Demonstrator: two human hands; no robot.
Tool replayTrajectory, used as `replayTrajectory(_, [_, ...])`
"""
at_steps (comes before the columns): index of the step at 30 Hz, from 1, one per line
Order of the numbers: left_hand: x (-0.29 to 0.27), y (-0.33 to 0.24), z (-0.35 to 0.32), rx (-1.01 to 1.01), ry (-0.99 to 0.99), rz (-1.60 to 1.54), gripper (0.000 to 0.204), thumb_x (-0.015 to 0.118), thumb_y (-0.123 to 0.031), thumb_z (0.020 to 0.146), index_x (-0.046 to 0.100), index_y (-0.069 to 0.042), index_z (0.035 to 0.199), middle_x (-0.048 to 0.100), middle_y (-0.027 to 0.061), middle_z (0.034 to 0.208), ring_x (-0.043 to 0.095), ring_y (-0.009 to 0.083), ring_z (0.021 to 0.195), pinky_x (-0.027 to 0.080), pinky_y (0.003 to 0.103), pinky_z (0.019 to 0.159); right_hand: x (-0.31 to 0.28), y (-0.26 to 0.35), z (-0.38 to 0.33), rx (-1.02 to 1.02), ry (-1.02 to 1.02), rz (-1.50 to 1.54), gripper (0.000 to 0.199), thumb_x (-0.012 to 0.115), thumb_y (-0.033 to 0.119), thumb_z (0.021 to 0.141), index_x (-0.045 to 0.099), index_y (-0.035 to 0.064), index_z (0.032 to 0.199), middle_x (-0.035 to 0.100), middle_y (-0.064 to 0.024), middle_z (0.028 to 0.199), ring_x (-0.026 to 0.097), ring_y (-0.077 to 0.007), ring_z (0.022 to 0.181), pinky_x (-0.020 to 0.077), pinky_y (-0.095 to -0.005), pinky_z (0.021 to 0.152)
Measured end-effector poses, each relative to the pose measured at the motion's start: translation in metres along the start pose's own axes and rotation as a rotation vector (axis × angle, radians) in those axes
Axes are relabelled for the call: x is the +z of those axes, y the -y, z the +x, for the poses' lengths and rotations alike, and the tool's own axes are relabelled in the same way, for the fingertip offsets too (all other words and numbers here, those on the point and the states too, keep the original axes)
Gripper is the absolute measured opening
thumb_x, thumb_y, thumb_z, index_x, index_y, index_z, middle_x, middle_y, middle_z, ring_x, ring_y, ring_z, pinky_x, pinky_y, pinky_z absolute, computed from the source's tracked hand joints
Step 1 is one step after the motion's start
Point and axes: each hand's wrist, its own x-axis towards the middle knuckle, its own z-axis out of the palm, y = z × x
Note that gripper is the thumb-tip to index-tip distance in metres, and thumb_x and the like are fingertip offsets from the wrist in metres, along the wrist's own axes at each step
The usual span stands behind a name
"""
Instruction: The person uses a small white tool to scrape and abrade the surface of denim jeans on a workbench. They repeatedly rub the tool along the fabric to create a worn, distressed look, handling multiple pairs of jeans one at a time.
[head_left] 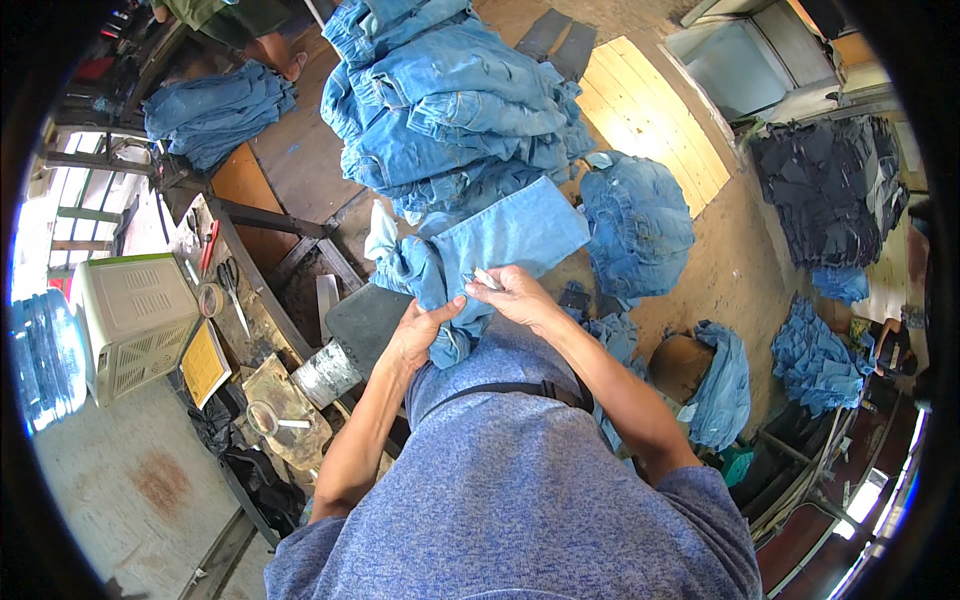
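Observation:
A light-blue denim garment (520,228) lies across my lap, one flat leg-like panel stretching away to the right and the rest bunched at the left. My left hand (416,332) grips the bunched part, thumb on top. Over the near edge of the panel, my right hand (520,302) is closed around a small pale tool (486,279), perhaps thread snips; most of it is hidden by the fingers. Just beyond the garment rises a tall pile of blue denim clothes (460,120).
At the left, a worktable carries black-handled scissors (232,290), a tape roll (210,300) and a yellow pad (206,364). A denim bundle (637,225) sits to the right, with dark cloth stacks (830,190) farther off. Another person's leg (275,52) shows at the far left.

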Motion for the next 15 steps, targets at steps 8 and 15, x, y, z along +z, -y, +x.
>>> replayTrajectory(8, [0.004, -0.004, -0.004, -0.028, -0.007, -0.022, 0.058, 0.081, -0.011, 0.094, 0.054, 0.0, 0.144, 0.07, 0.0089, 0.13, 0.068, 0.0203, 0.116, 0.054, 0.038, 0.102, -0.009, 0.006, -0.003, 0.069, 0.08, -0.07, 0.03, 0.076, 0.035, 0.101, 0.075, 0.0046, 0.1, 0.057, 0.0083, 0.083, 0.045, -0.0035, 0.075, 0.037, -0.0259, 0.066])
replayTrajectory(15, [0.002, 0.002, 0.0, -0.016, -0.044, -0.025, 0.052, 0.079, -0.01, 0.095, 0.056, -0.001, 0.142, 0.071, 0.0077, 0.129, 0.069, 0.0193, 0.114, 0.055, 0.037, 0.1, -0.013, 0.002, 0.001, 0.246, 0.185, 0.292, 0.023, 0.074, 0.028, 0.102, 0.07, 0.007, 0.108, 0.049, 0.0102, 0.075, 0.039, -0.0011, 0.062, 0.0307, -0.0234, 0.054])
